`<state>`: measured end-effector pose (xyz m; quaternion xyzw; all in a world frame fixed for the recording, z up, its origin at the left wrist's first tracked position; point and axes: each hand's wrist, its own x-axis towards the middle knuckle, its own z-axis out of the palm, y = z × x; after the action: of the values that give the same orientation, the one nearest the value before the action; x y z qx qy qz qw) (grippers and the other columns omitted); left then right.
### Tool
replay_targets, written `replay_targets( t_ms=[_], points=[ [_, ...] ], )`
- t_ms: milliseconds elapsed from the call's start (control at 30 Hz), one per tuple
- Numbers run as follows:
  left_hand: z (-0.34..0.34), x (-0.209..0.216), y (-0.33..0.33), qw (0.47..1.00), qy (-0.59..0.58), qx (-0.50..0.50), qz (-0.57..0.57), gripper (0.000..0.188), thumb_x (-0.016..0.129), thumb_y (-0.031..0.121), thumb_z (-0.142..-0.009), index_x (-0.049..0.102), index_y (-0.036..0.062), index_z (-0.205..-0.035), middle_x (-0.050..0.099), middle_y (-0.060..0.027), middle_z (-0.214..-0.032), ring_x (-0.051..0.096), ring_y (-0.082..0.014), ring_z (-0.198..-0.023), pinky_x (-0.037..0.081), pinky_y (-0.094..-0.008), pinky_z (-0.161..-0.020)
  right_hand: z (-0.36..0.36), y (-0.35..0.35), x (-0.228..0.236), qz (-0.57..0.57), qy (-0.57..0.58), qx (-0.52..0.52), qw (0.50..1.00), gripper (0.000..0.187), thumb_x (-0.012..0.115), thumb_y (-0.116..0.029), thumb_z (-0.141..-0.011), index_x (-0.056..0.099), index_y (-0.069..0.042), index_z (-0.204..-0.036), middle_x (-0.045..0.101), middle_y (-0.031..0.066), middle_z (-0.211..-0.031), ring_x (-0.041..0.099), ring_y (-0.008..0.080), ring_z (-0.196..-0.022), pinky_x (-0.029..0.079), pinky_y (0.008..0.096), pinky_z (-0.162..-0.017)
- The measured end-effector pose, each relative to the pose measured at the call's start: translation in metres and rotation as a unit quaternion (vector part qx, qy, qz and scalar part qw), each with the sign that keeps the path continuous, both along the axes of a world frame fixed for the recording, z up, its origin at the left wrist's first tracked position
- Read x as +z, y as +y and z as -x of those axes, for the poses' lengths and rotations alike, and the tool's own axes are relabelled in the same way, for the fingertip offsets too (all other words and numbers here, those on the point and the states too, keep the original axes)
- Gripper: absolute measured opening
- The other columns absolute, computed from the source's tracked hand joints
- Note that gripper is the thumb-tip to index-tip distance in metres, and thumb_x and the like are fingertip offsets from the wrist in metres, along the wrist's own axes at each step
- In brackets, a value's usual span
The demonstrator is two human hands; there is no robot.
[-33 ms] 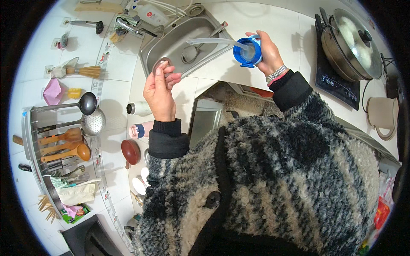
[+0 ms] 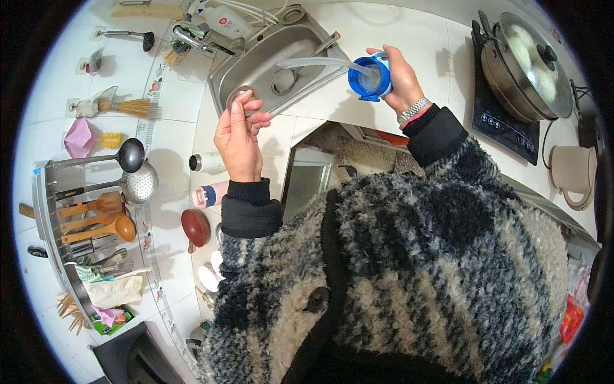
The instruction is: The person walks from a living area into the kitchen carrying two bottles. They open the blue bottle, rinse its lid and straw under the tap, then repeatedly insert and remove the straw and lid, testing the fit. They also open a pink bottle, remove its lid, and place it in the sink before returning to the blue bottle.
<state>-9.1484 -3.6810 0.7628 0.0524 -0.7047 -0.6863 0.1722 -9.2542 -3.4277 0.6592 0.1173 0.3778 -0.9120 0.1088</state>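
My right hand is closed round a blue cup lid, which it holds above the counter, right of the sink. A long translucent straw runs from the lid's underside to the left, over the sink. At the sink's near left corner, my left hand is raised with thumb and fingers pinched together. Between them is a thin, translucent ring, looking like a sealing ring. A ladle-like metal utensil lies in the basin beyond that hand.
A lidded pan sits on a black induction cooker at the right, near a beige mug. Left of my left forearm lie a white bottle, a pink cup and a brown bowl. Utensils hang from a wall rack.
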Motion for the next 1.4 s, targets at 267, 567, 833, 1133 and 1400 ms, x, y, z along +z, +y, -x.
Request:
replay_targets(
  t_ms=[267,567,833,1133,1400],
  points=[
    [-0.009,0.030,0.012,0.972,-0.006,-0.178,-0.150,0.040,0.043,0.030,-0.108,0.063,-0.0042,-0.113,0.068,-0.0106,-0.094,0.044,-0.0072,-0.058,0.036,-0.0215,-0.050,-0.003,-0.012,-0.014,0.022,-0.038,0.071,0.996,0.049,0.038,-0.041,-0.102,0.054,0.000,-0.125,0.063,0.0186,-0.112,0.068,0.0281,-0.097,0.060,0.0437,-0.080],
    [-0.007,0.049,0.042,0.994,-0.003,-0.112,0.009,0.023,0.061,0.016,-0.100,0.066,-0.0025,-0.113,0.063,-0.0036,-0.080,0.059,-0.0086,-0.066,0.053,-0.0255,-0.053,-0.009,-0.015,-0.023,0.012,-0.060,0.085,0.994,0.051,0.038,-0.040,-0.103,0.050,0.004,-0.128,0.062,0.0200,-0.116,0.066,0.0294,-0.106,0.059,0.0454,-0.085],
    [0.007,0.052,0.060,0.987,0.083,-0.077,0.117,0.018,0.066,0.013,-0.096,0.070,0.0014,-0.110,0.065,-0.0010,-0.081,0.051,-0.0023,-0.065,0.037,-0.0163,-0.053,-0.013,-0.025,-0.017,-0.003,-0.030,0.136,0.990,0.050,0.037,-0.040,-0.104,0.052,0.002,-0.127,0.062,0.0208,-0.117,0.066,0.0288,-0.106,0.058,0.0458,-0.086],
    [0.013,0.049,0.050,0.992,0.072,-0.012,0.102,0.015,0.066,0.013,-0.096,0.071,0.0022,-0.106,0.064,-0.0001,-0.081,0.051,-0.0023,-0.065,0.037,-0.0151,-0.055,-0.016,-0.023,-0.014,0.008,-0.048,0.154,0.987,0.049,0.034,-0.040,-0.104,0.059,-0.002,-0.122,0.066,0.0147,-0.110,0.069,0.0265,-0.099,0.060,0.0453,-0.082],
    [0.007,0.032,0.054,0.995,0.059,-0.056,0.066,0.016,0.065,0.013,-0.097,0.069,0.0018,-0.107,0.066,-0.0024,-0.084,0.054,-0.0035,-0.066,0.040,-0.0157,-0.054,-0.016,-0.031,-0.015,0.023,-0.049,0.164,0.985,0.046,0.035,-0.039,-0.105,0.060,-0.002,-0.116,0.066,0.0152,-0.109,0.070,0.0262,-0.096,0.061,0.0450,-0.080]
  ],
)
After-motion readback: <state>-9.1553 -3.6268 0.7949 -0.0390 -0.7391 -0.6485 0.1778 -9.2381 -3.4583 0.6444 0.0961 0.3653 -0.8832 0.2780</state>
